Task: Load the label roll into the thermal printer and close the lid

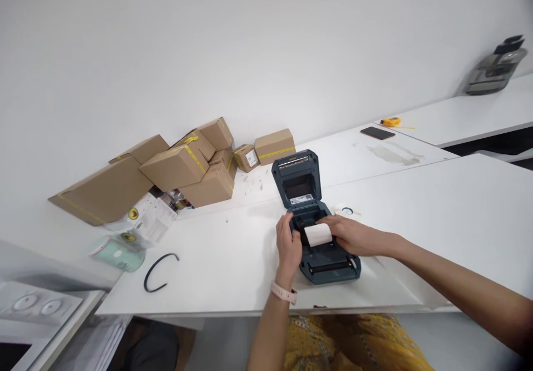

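A dark grey-blue label printer (pixel 331 274) sits on the white table with its lid (pixel 315 179) raised. Inside its bay lies a white label roll (pixel 318 234), its free end hanging toward the front. My left hand (pixel 288 243) is curled over the printer's left side wall, with the thumb toward the roll. From the right, my right hand (pixel 345 233) reaches into the bay. Its fingers press at the right end of the roll, and their tips are partly hidden.
Several cardboard boxes (pixel 175 168) are piled against the wall at left. A black headband-like loop (pixel 152 274) and a mint-green container (pixel 120 254) lie on the left. Farther right are a phone (pixel 377 133), a yellow tape measure (pixel 391 122) and a dark translucent bottle (pixel 493 71).
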Available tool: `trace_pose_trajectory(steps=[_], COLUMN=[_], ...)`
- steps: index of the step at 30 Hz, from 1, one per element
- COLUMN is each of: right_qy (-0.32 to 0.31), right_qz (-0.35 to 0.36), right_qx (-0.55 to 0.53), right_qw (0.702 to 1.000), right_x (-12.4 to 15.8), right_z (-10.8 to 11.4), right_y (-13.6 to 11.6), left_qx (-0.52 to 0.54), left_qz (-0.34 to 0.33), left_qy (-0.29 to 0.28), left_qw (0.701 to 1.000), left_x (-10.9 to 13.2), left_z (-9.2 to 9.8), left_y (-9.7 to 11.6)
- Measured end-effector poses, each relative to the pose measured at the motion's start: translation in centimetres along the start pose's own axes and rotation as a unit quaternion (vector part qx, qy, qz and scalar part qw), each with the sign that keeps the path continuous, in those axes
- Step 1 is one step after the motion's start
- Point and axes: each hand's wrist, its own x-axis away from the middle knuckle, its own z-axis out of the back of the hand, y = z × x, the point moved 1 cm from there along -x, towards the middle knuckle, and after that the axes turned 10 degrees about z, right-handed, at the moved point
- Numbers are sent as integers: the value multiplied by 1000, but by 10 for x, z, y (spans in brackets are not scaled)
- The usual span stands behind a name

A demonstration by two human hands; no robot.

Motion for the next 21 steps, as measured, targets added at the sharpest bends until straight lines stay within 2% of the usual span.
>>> trace_pose_trajectory(steps=[3, 6, 9, 11, 16, 21], right_qy=[46, 124, 202, 227, 253, 254], right_qz=[-1, -9, 13, 29, 34, 28], right_qx=[-49, -60, -39, -20, 13, 27], right_qw=[998, 990, 979, 973, 967, 966], right_x=[20, 32, 43, 50, 65, 74], right_z=[-4, -19, -39, -49, -63, -74], right_y=[-18, -28, -34, -39, -52, -58], left_qx=[3, -39, -83, -101, -123, -144], left_qz=[-74, -108, -145, -169, -232, -255], left_qy=[-77, -89, -50, -15, 63, 95], left_qw=[994, 989, 985, 980, 963, 951], left_x=[31, 59, 79, 88, 105, 116], left_z=[8, 10, 5, 1, -6, -8], left_y=[9, 15, 16, 13, 5, 0])
